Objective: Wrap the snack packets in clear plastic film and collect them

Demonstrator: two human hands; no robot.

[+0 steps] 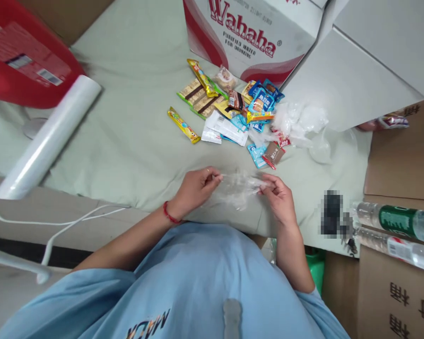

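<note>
A thin clear plastic bag (238, 186) is stretched between my two hands, just above the near edge of the pale green cloth. My left hand (199, 188) pinches one side of it between thumb and fingers. On the other side, my right hand (278, 195) grips the bag's bunched edge. Beyond the hands lies a loose pile of packaged snacks: a yellow snack stick (183, 125), white sachets (229, 127), a brown packet (273, 153) and blue biscuit packets (261, 101). Right of the pile sit crumpled clear plastic bags (300, 120).
A white and red water carton (247, 40) stands behind the snacks. At left, a white plastic roll (49, 136) leans near a red container (28, 52). Plastic bottles (397, 221) lie at right by cardboard boxes (403, 155). White cables (56, 219) hang at the lower left.
</note>
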